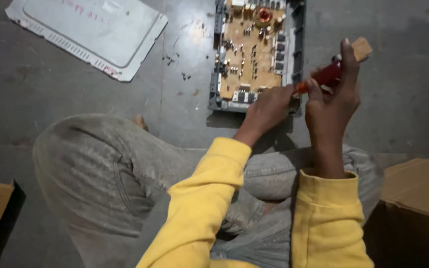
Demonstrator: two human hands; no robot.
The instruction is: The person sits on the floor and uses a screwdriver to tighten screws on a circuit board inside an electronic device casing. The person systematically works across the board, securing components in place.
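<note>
We observe the right hand [331, 101], fingers closed around a red-handled screwdriver [323, 76], at three o'clock of the tan circuit board [250, 54] in its grey metal chassis [295, 30] on the floor. The left hand [266, 109] rests on the board's six o'clock edge; we cannot tell its fingers' state.

free: floor [184, 114] left of circuit board [247, 54] | blocked: metal cover [88, 30] far-left, cardboard box [418, 198] right

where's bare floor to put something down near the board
Bare floor lies between the grey cover and the circuit board, though small screws dot it, and right of the board. It is crowded at the board's near edge, where both hands work.
</note>
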